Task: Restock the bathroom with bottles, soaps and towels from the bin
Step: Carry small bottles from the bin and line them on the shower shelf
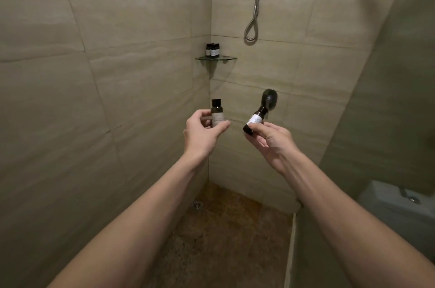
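Note:
My left hand (203,131) pinches a small dark bottle with a black cap and pale label (216,112), held upright in front of the shower corner. My right hand (270,138) grips a second small dark bottle with a white label (255,120), tilted with its cap pointing up and to the right. Both hands are raised at mid height, well below a glass corner shelf (227,58). On that shelf stand a few small dark bottles (212,50), pushed into the corner.
Beige tiled walls meet in the corner ahead. A metal shower hose (254,17) hangs in a loop on the right wall above a dark round valve knob (270,98). Brown shower floor with a drain (197,204) lies below. A toilet cistern (400,200) sits at right behind a glass panel.

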The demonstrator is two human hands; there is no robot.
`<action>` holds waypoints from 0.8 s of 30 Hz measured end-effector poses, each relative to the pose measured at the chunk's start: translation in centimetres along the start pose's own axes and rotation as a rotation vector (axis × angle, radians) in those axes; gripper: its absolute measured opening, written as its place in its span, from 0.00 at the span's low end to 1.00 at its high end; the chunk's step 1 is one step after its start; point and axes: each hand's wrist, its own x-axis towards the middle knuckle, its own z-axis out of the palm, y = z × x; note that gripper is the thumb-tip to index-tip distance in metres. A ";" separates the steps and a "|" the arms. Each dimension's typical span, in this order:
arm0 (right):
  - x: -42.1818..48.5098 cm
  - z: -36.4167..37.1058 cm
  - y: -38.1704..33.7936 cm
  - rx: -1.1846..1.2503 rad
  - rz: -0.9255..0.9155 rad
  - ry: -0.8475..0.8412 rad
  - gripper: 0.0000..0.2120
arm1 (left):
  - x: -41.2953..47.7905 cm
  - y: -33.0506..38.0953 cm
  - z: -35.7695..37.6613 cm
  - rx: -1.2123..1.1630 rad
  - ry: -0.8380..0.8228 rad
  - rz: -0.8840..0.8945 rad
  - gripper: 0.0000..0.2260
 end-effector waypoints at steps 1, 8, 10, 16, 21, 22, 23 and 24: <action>1.9 0.6 -0.6 -0.020 0.006 -0.013 0.08 | 1.8 0.2 0.5 -0.006 0.011 -0.003 0.21; 12.6 5.5 -6.3 -0.095 -0.021 -0.070 0.15 | 13.0 2.8 2.2 -0.019 0.079 0.026 0.23; 14.4 6.7 -7.4 -0.120 -0.050 -0.083 0.17 | 15.4 3.4 2.3 -0.014 0.086 0.056 0.23; 19.2 9.7 -9.5 -0.186 -0.146 -0.101 0.22 | 21.9 3.7 2.2 -0.029 0.119 0.092 0.22; 24.3 12.7 -10.1 -0.236 -0.245 -0.078 0.23 | 28.1 3.1 1.9 -0.052 0.130 0.076 0.25; 25.5 13.5 -10.1 -0.255 -0.271 -0.068 0.22 | 29.5 3.0 1.8 -0.051 0.128 0.081 0.25; 26.7 14.3 -10.1 -0.275 -0.297 -0.059 0.21 | 31.1 2.7 1.7 -0.055 0.125 0.087 0.23; 28.0 15.1 -10.0 -0.293 -0.324 -0.049 0.21 | 32.7 2.3 1.6 -0.066 0.123 0.094 0.21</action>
